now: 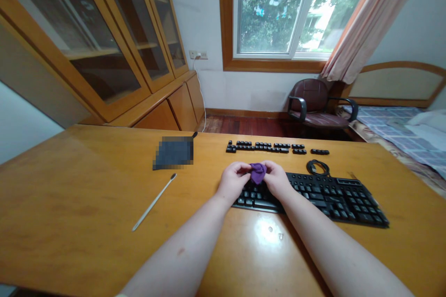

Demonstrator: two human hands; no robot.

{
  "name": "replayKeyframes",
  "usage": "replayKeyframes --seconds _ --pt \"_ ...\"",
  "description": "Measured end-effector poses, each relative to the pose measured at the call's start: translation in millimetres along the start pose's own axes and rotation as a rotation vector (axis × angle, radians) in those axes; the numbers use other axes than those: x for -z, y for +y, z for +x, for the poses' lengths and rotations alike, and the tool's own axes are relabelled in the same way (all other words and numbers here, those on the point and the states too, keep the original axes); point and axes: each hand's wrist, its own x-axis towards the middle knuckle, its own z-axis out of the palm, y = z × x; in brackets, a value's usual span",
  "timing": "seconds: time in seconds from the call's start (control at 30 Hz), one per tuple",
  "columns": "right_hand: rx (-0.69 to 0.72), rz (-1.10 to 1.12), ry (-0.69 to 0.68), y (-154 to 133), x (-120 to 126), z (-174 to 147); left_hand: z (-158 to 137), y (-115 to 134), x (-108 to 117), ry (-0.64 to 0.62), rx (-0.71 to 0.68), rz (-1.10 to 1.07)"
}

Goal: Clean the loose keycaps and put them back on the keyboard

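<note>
Between my two hands is a small bunched purple cloth [258, 173], held above the left part of a black keyboard [324, 197]. The fingers of my left hand [234, 180] pinch its left side, and my right hand [278, 179] grips its right side. The keyboard lies slightly askew on the desk, its upper rows bare of some keycaps. Behind it, loose black keycaps [268, 146] are set out in rows. My hands and forearms cover part of the keyboard.
On the left of the wooden desk [87, 204] lie a thin white brush with a dark tip [153, 204] and a dark, pixelated flat item [174, 152]. A coiled black cable [318, 167] sits behind the keyboard. Beyond the desk stands a brown armchair [310, 102].
</note>
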Motion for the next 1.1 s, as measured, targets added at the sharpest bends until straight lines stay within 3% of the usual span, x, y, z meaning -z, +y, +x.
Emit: replayKeyframes --seconds 0.43,0.73,0.93,1.1 --pt "0.001 0.023 0.017 -1 -2 -1 1 -7 0 -0.037 0.008 -0.015" --pt "-0.032 0.123 0.062 0 -3 -2 -2 4 0 -0.025 -0.024 0.023" --pt "-0.013 0.178 0.123 1 -2 -1 2 1 -2 0.063 0.055 -0.090" --pt "0.013 0.162 0.155 0 0 -1 5 4 1 0.090 0.058 -0.049"
